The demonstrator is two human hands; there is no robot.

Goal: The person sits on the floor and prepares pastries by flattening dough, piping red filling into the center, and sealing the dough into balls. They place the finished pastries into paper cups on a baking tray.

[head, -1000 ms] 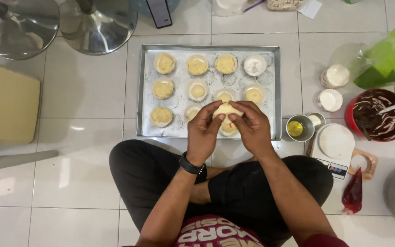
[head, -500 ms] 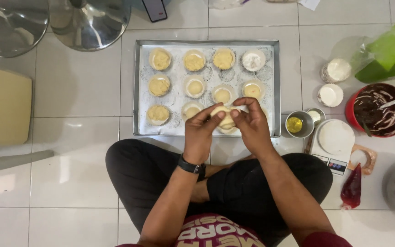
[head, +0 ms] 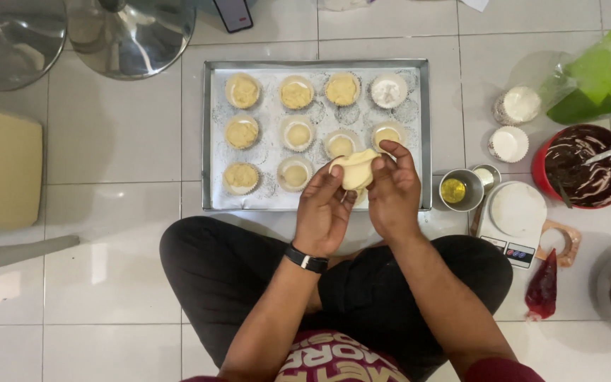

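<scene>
The left hand (head: pixel 323 212) and the right hand (head: pixel 392 191) met over the near edge of the baking tray (head: pixel 207 134), both closed around a pale piece of dough (head: pixel 356 170), fingertips pinching it from either side. The dough sat between the two hands, just above the tray's lower right corner. Filled paper cups (head: pixel 242 90) stood in rows on the tray, toward 11 o'clock from the hands. At 3 o'clock a small metal cup (head: pixel 460 189) and a white kitchen scale (head: pixel 515 216) rested on the tiled floor (head: pixel 114 283). A red bowl (head: pixel 588 166) stood beyond them.
</scene>
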